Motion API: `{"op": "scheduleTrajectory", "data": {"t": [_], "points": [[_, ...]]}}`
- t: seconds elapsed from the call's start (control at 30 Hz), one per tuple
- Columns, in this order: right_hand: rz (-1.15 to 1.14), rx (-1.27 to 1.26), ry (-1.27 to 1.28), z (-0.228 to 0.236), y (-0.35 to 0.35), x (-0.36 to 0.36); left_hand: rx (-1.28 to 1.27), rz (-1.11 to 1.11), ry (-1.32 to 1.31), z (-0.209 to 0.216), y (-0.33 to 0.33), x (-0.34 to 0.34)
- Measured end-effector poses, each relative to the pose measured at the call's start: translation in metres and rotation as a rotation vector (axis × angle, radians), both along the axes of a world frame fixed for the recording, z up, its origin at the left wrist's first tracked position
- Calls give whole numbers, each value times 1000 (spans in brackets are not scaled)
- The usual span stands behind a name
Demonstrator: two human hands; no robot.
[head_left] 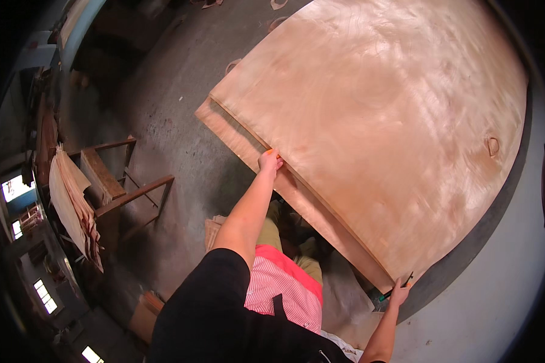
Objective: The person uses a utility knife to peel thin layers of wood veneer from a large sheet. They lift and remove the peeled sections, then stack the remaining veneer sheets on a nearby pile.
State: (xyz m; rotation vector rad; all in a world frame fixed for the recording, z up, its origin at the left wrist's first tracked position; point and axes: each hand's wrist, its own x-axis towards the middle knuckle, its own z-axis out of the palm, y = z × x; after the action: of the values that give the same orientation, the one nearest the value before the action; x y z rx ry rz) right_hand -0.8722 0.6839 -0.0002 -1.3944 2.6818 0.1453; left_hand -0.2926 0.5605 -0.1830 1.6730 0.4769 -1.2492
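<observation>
A large pale-brown plywood sheet [369,121] spreads across the right half of the head view. Under its near edge a second sheet [309,209] sticks out toward me, with a dark gap between the two. My left hand [271,161] is closed on the upper sheet's near edge, its thumb on top and something orange showing at the fingertips. At the near right corner, my right hand [398,294] is closed around a slim dark tool [384,296] with a green end. That hand is touching or very near the corner; its exact contact is hidden.
On the left, a wooden stand [136,196] has a bundle of thin veneer sheets [72,199] beside it. A pale wall or floor surface [466,308] lies beyond the sheets on the right. Several veneer scraps lie on the grey floor [181,115].
</observation>
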Motion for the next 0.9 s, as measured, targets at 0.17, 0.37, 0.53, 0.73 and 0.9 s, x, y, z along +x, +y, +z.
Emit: {"op": "scheduleTrajectory", "data": {"t": [0.17,0.37,0.53,0.73,0.9], "points": [[-134,234,-107,-1,-16,10,5,-68,-17,-5,3,0],[-106,264,-72,-11,-12,11,23,-118,-76,-20,5,-2],[-81,288,-52,-18,-13,7,18,-161,-81,-20,13,1],[-76,181,-88,-20,-3,13,27,-360,-188,-22,4,1],[-144,178,-68,-34,0,14,114,-54,-124,-29,39,-18]]}}
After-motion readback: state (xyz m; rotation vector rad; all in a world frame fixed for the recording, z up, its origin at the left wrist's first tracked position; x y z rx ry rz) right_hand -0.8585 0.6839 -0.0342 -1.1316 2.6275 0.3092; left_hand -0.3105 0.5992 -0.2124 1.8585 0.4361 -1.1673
